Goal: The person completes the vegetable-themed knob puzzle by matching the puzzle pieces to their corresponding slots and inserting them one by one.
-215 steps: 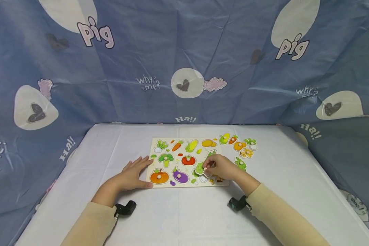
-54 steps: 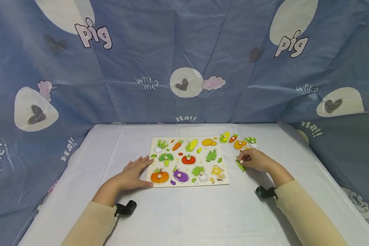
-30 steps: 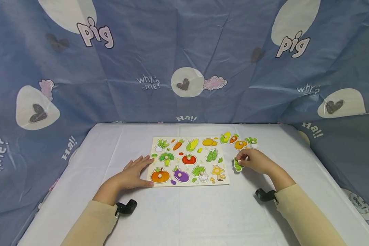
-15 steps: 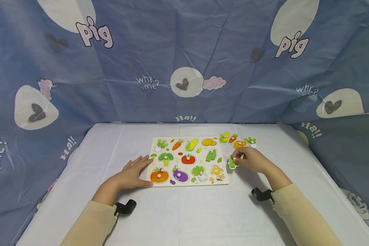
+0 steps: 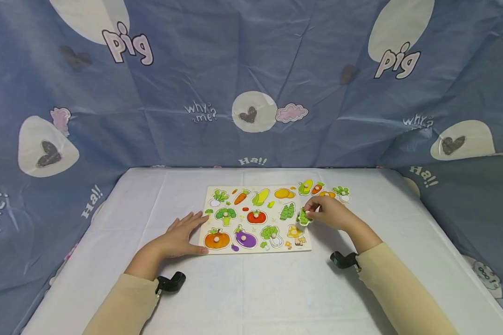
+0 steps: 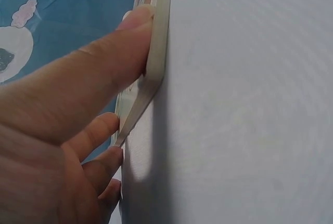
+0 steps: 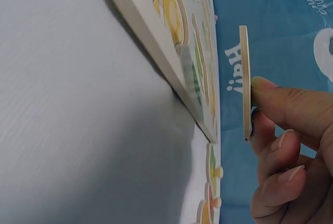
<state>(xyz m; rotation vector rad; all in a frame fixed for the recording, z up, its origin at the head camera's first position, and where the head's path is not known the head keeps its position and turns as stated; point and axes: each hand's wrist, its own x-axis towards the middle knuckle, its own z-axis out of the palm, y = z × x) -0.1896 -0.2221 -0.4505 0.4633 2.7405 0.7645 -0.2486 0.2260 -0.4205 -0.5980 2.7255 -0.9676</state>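
A green vegetable puzzle piece (image 5: 304, 217) is pinched by its knob in my right hand (image 5: 330, 213), just over the right edge of the wooden vegetable puzzle board (image 5: 230, 228). In the right wrist view that piece (image 7: 246, 86) appears edge-on and apart from the board. The matching green printed slot (image 5: 287, 211) lies just left of it. My left hand (image 5: 180, 237) rests at the board's left edge with spread fingers; its thumb (image 6: 117, 54) touches the corner in the left wrist view. Knobbed broccoli, tomato, pumpkin, eggplant and bok choy pieces sit in the board.
Beyond my right hand, loose corn (image 5: 305, 187), carrot (image 5: 317, 188), orange-yellow (image 5: 327, 194) and white radish (image 5: 342, 193) pieces lie on the white tablecloth (image 5: 251, 293). My hand hides the spot where the loose mushroom piece lay. A blue printed curtain (image 5: 218, 70) stands behind the table.
After the bok choy piece went into the board, my right hand picked up the green vegetable piece from the table and carried it left to the board's edge. The left hand has stayed put.
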